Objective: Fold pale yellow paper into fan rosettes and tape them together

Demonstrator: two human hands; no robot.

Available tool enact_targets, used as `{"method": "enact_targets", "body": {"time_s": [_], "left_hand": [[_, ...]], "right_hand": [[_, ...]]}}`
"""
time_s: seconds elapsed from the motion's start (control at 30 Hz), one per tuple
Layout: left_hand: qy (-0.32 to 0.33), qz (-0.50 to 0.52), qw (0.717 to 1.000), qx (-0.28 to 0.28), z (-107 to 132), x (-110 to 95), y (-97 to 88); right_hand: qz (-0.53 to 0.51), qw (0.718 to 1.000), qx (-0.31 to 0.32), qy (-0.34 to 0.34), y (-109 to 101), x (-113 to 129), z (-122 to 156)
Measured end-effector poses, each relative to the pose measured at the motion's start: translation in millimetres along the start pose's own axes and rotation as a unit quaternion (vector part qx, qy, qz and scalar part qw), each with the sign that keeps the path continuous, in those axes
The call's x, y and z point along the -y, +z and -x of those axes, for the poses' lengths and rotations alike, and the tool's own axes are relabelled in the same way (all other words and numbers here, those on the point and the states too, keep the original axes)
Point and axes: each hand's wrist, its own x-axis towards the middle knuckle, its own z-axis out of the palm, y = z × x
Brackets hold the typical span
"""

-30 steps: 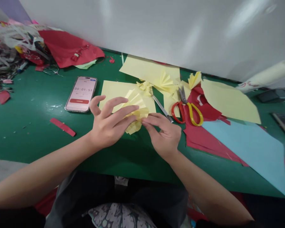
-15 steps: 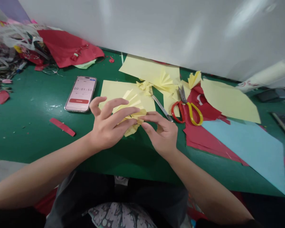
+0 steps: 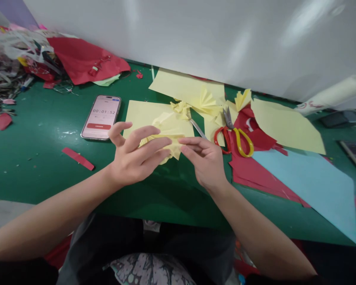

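Note:
A pleated yellow paper piece is pinched between both my hands, just above the green table. My left hand covers its left side, fingers stretched across the folds and closed on them. My right hand grips its right edge between thumb and fingertips. A flat yellow sheet lies right behind the piece. Red and yellow scissors rest to the right of my right hand.
A phone showing a timer lies left of the hands. A red strip lies nearer. Yellow sheets and folded fans, red paper and a blue sheet spread to the right. Scrap piles fill the far left.
Both hands have turned and flattened the pleated piece and lifted it slightly away from me. The right hand has shifted up. The phone timer has gone from 01:51 to 01:52.

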Motion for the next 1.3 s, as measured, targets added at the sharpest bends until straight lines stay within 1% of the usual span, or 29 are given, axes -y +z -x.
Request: {"method": "enact_targets", "body": {"time_s": [0.1, 0.2, 0.33, 0.43, 0.53, 0.6, 0.7, 0.8, 0.93, 1.03, 1.13, 1.23, 1.3], "left_hand": [[-0.001, 0.002, 1.0, -0.003, 1.2, 0.8, 0.3], [0.024, 0.019, 1.0, -0.008, 3.5, 0.4, 0.9], [0.065, 0.033, 0.997, -0.007, 4.1, -0.5, 0.6], [0.078, 0.015, 0.997, -0.01, 1.4, -0.1, -0.2], [0.08, -0.004, 0.997, -0.011, -1.3, 0.4, -0.7], [0.078, -0.008, 0.997, -0.008, -1.5, 0.3, -0.5], [0.069, -0.002, 0.998, 0.001, 0.1, -0.1, 0.2], [0.064, -0.002, 0.998, 0.011, 1.1, 0.0, 0.4], [0.068, 0.0, 0.997, 0.02, 0.7, 0.9, 0.3], [0.073, 0.001, 0.997, 0.028, 1.4, 1.1, 0.9], [0.06, -0.002, 0.997, 0.039, 2.1, 0.3, 1.7], [0.042, 0.0, 0.998, 0.044, 1.8, -0.2, 2.0], [0.051, -0.003, 0.998, 0.046, 1.5, -0.1, 1.8]], "right_hand": [[-0.033, 0.999, 0.015, -0.002, 0.1, -1.0, -0.8], [-0.043, 0.999, 0.03, -0.009, 0.5, -1.1, -1.7], [-0.013, 1.0, 0.008, -0.005, 0.9, -0.9, -2.8], [0.015, 1.0, -0.007, 0.01, 1.2, 0.1, -2.7], [0.038, 0.999, -0.005, 0.028, 1.1, 1.4, -1.9], [0.047, 0.999, -0.003, 0.026, 0.4, 1.7, -2.0], [0.048, 0.999, -0.015, -0.009, -1.0, 0.8, -3.7], [0.035, 0.999, -0.005, -0.035, -1.9, -0.2, -4.9], [0.01, 0.999, 0.027, -0.021, -1.2, 1.1, -2.9], [0.024, 0.999, 0.038, -0.01, 0.2, 3.1, -0.9], [0.03, 0.999, 0.035, -0.004, 1.4, 4.1, -0.1], [0.021, 0.999, 0.022, -0.018, 2.2, 3.9, 0.2], [0.018, 0.999, 0.019, -0.022, 2.7, 2.9, 0.6]]}}
